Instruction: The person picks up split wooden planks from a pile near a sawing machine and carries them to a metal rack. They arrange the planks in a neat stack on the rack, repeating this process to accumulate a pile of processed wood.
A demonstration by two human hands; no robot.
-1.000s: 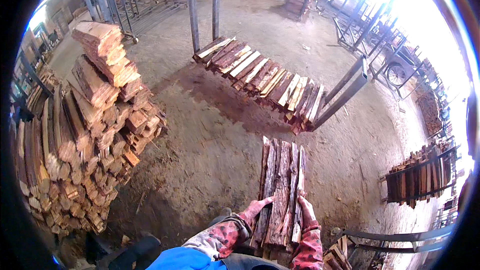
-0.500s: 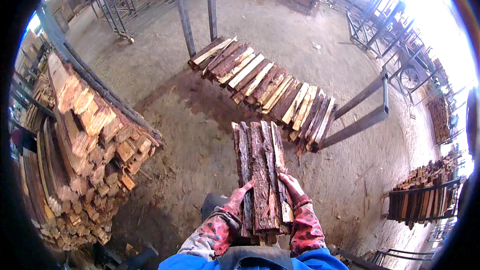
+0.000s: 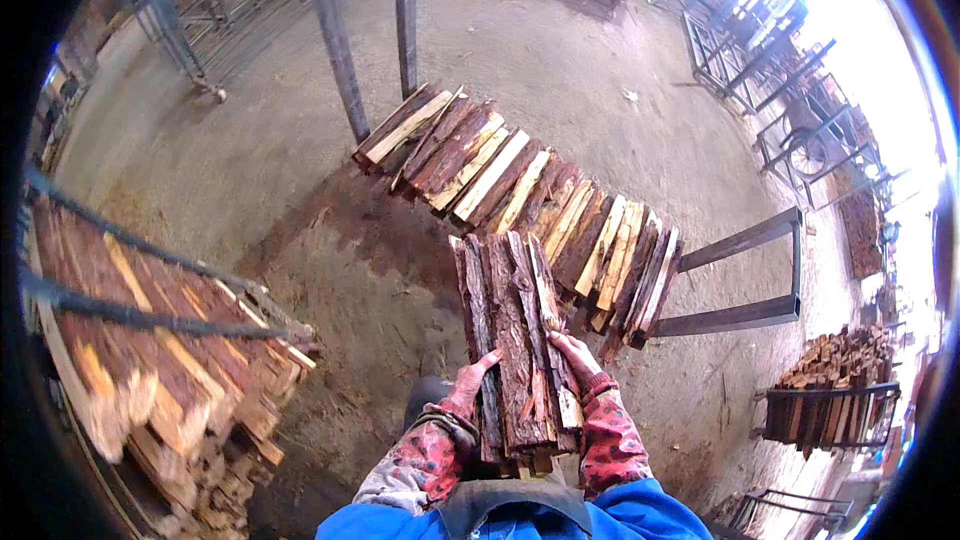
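One bark-slab bundle (image 3: 512,325), gripped from both sides

We've got our left hand (image 3: 468,385) clamped on its left flank, thumb laid over the bark, and our right hand (image 3: 577,355) clamped on the right flank; the fingers underneath are hidden from us. Bundle is in front of our body, lower centre, slabs running lengthwise away from us. Its far end overlaps the slab row (image 3: 545,200) in view; we can't tell whether they touch. That row mixes brown bark and pale cut wood, side by side, between upright posts (image 3: 407,30) at its left end and a steel end frame (image 3: 725,318) at its right. To our left: a wood stack (image 3: 160,370) with dark bars (image 3: 150,318) across it. To our right, well apart: a loaded rack (image 3: 830,392)
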